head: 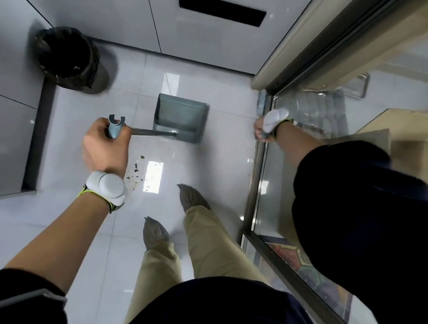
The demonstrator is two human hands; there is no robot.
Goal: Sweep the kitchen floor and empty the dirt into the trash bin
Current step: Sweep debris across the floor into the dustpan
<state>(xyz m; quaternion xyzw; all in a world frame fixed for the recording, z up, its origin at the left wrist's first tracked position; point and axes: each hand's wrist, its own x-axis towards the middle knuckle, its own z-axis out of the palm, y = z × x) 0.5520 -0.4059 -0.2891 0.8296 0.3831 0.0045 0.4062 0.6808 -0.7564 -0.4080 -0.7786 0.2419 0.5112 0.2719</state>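
Note:
My left hand (103,147) grips the blue-grey top of the long dustpan handle (116,127). The grey dustpan (182,116) stands on the white tiled floor ahead of my feet. A scatter of dirt crumbs (136,173) lies on the tiles just below my left wrist, short of the pan. The round trash bin (70,61) with a black liner stands in the far left corner against the cabinets. My right hand (267,128) curls round a blue-grey broom handle (263,101) beside the glass door frame; the broom's lower part is hidden.
White cabinet fronts (215,31) close off the far side and the left. A glass sliding door with a metal frame (255,183) runs along the right. My two feet (176,214) stand mid-floor. Open tile lies between the dustpan and the bin.

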